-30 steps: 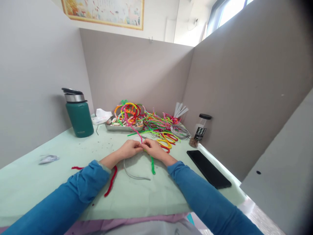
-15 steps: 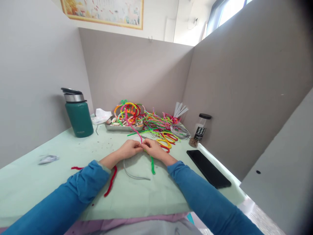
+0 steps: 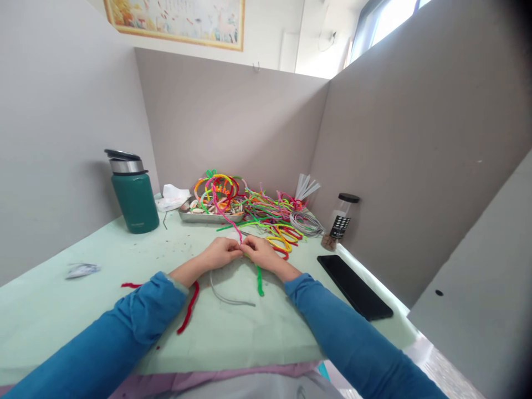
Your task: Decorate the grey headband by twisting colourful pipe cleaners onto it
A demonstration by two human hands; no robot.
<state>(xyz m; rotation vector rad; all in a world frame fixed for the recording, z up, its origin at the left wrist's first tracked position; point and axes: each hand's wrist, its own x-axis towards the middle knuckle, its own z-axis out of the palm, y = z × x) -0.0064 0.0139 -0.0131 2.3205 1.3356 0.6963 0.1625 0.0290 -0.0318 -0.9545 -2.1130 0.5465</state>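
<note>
My left hand [image 3: 221,252] and my right hand [image 3: 258,250] meet over the middle of the table, fingertips pinched together. Between them is the lower end of a pink pipe cleaner [image 3: 229,218], which rises away toward the tray. A green pipe cleaner [image 3: 260,281] hangs below my right hand; its upper part is hidden by the fingers. Under my left wrist lies a red pipe cleaner [image 3: 189,311], partly covered by the sleeve. A thin grey wire [image 3: 228,301] curves on the table below the hands.
A metal tray [image 3: 199,218] holds shells and pipe-cleaner loops. Beside it are piled pipe cleaners [image 3: 270,205] and a coil of grey wire [image 3: 306,223]. A green bottle [image 3: 135,199] stands left; a jar [image 3: 338,221] and a black phone [image 3: 353,285] are right. Grey partitions enclose the table.
</note>
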